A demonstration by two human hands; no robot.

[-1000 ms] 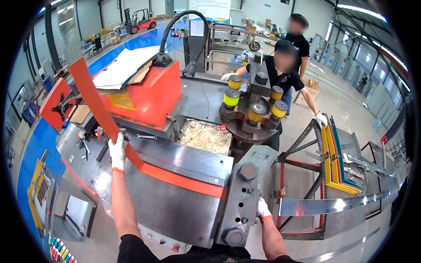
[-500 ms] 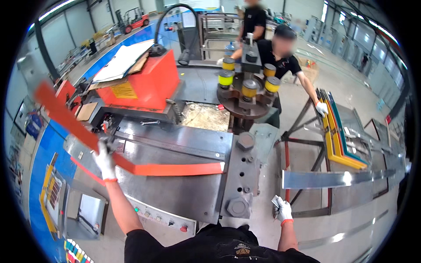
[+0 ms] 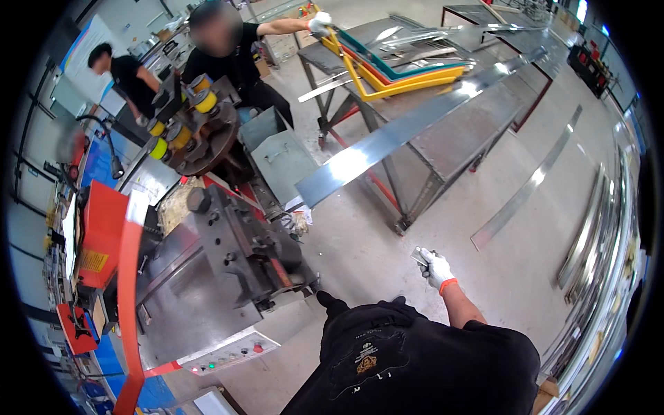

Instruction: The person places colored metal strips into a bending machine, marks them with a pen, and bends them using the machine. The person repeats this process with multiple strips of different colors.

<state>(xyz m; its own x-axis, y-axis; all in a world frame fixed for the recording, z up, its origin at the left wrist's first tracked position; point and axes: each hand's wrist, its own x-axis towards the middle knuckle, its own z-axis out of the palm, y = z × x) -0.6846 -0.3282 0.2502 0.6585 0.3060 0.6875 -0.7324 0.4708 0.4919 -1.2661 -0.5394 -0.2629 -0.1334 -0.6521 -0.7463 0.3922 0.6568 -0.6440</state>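
A bent, flat orange strip rises along the left side of the head view, its white end at the top. Its lower part runs down to the picture's edge, where my left hand is out of view. My right hand, in a white glove with an orange cuff, is held out low over the floor. Its fingers are closed around a small silvery piece, too small to name.
The metal machine bed and its button panel stand at my left. A co-worker's gloved hand touches coloured bent frames on a steel table. A long shiny strip juts toward me. More strips lie at right.
My view has swung right, away from the machine. The orange strip, earlier in my left hand across the bed, now stands at the far left; that hand has left the picture. My right hand still holds its piece.
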